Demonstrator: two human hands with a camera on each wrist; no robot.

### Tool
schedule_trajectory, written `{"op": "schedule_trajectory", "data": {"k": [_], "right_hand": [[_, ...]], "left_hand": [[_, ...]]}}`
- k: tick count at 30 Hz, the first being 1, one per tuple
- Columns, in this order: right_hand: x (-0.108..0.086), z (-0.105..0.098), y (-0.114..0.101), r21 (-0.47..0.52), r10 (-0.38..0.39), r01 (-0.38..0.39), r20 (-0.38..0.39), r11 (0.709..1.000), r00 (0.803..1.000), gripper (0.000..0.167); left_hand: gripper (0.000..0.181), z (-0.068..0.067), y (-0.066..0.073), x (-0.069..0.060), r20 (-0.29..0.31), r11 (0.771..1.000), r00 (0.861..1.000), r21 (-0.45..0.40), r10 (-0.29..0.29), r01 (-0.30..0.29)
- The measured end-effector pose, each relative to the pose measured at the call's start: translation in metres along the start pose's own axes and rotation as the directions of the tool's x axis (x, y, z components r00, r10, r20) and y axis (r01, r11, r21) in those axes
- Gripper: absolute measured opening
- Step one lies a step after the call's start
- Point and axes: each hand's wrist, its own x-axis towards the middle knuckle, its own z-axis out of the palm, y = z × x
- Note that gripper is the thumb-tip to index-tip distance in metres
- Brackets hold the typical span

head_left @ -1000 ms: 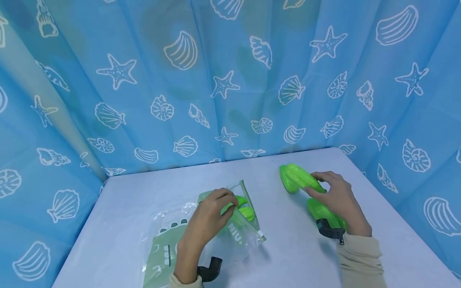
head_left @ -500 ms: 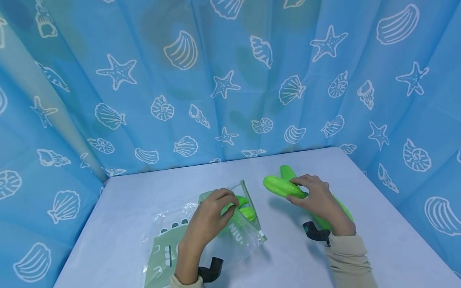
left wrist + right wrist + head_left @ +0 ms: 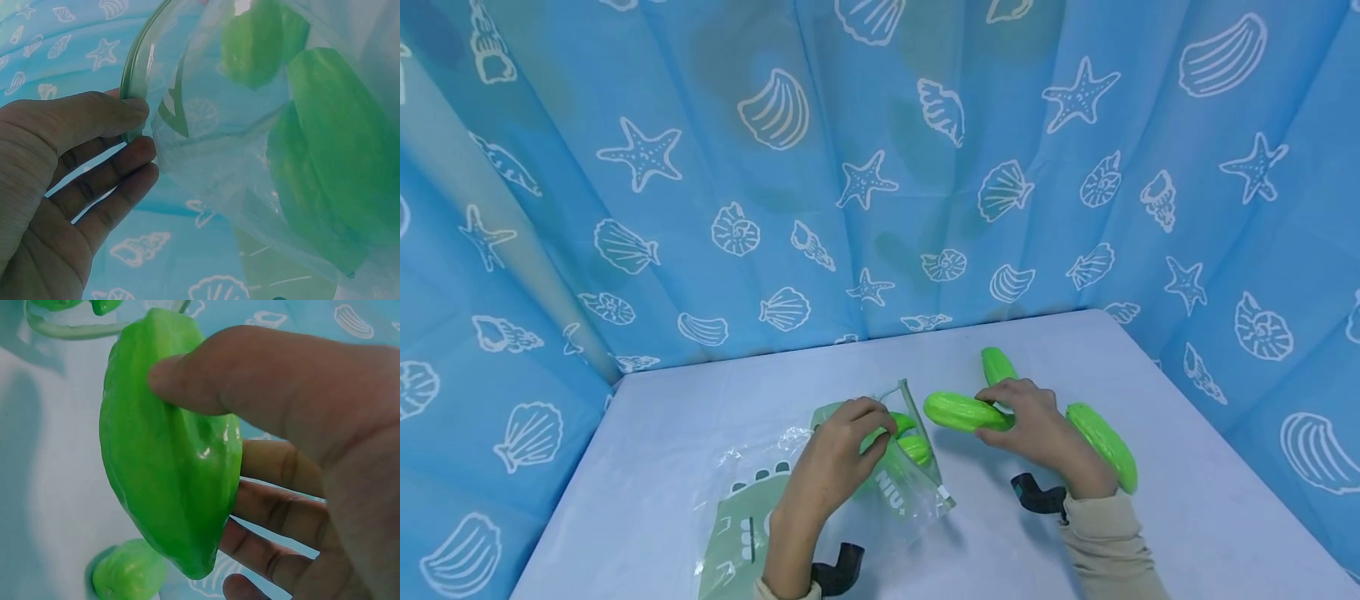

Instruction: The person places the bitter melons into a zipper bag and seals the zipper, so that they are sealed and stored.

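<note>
My left hand [image 3: 838,462] pinches the green-edged rim of a clear zip bag [image 3: 891,492], holding its mouth open to the right. Several bright green ridged fruits, looking like star fruits [image 3: 337,137], show through the plastic in the left wrist view. My right hand [image 3: 1037,429] grips another green star fruit [image 3: 169,444], thumb on one side and fingers on the other. It is above the table, just right of the bag's mouth. One star fruit [image 3: 997,365] lies behind the right hand, partly hidden by it. Another star fruit [image 3: 1103,447] lies to its right.
A flat clear bag with a green cartoon face [image 3: 737,533] lies on the white table [image 3: 625,467], left of my left forearm. Blue shell-patterned curtains [image 3: 865,233] stand behind the table and at both sides.
My right hand has carried its star fruit left and toward the bag's mouth, turning it to lie nearly level. Its move uncovers the star fruit at the right. The left hand stays still.
</note>
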Motion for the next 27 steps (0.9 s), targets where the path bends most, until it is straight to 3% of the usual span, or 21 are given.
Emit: {"op": "schedule_trajectory", "data": {"k": [16,27], "right_hand": [[0.004,0.014,-0.010,-0.088,-0.063,0.068,0.058,0.994,0.996,0.041],[0.006,0.022,-0.016,-0.072,-0.084,0.090,0.078,0.993,0.993,0.041]], "left_hand": [[0.021,-0.001,-0.001,0.000,0.000,1.000,1.000,-0.015,0.026,-0.026],[0.019,0.002,-0.002,0.000,0.005,0.999,1.000,-0.026,0.026,-0.025]]}}
